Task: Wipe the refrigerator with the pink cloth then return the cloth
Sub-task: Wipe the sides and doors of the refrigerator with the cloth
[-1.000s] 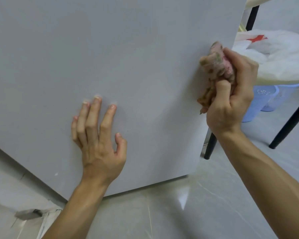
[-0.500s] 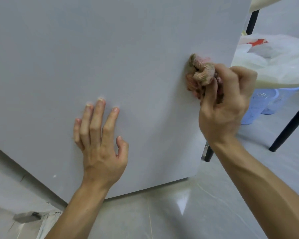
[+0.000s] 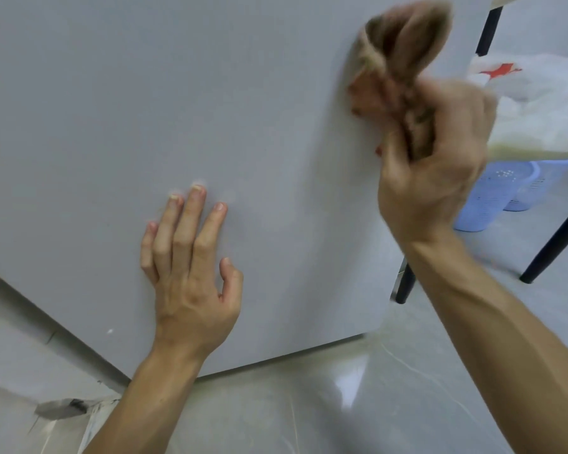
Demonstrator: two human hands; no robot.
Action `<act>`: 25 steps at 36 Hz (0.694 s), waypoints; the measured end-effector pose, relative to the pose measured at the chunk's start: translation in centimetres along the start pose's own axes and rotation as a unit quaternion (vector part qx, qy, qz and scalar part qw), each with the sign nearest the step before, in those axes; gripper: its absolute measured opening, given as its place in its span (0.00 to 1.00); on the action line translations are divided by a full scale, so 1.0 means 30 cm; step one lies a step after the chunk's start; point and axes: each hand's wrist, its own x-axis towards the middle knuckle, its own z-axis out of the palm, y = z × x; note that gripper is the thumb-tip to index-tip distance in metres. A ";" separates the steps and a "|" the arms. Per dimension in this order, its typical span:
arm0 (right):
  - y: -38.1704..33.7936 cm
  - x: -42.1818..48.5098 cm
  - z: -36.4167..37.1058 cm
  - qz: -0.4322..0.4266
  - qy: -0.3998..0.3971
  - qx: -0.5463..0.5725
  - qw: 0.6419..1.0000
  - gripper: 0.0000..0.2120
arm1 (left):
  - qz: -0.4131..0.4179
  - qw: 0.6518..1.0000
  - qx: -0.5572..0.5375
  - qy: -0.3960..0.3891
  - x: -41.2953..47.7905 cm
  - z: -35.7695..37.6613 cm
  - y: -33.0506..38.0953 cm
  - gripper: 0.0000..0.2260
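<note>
The grey refrigerator [image 3: 145, 93] fills most of the view, its flat side facing me. My right hand [image 3: 433, 165] is closed around the bunched pink cloth [image 3: 394, 60], which is blurred by motion and pressed against the upper right part of the panel near its right edge. My left hand [image 3: 191, 270] lies flat on the lower middle of the panel, fingers spread and pointing up, holding nothing.
Right of the refrigerator stand black table legs [image 3: 404, 283], a white plastic bag [image 3: 538, 109] with a red mark, and blue perforated baskets [image 3: 505, 191] on the floor. Glossy pale floor tiles [image 3: 309, 414] lie below. A grey baseboard runs at lower left.
My right hand has swept the cloth upward along the panel's right side, and the cloth is now blurred. My left hand has stayed flat in the same spot.
</note>
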 end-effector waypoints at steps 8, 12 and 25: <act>0.028 -0.606 -0.066 -0.189 -0.330 0.040 0.924 0.08 | 0.000 1.000 -0.005 0.016 -0.006 0.006 -0.019 0.33; 0.061 -0.701 -0.121 -0.220 -0.417 0.012 0.882 0.10 | -0.001 1.000 -0.009 0.011 -0.010 0.010 -0.017 0.32; -0.086 -0.307 -0.017 -0.058 -0.177 0.027 0.982 0.06 | -0.014 1.000 -0.006 0.020 -0.009 -0.011 -0.035 0.33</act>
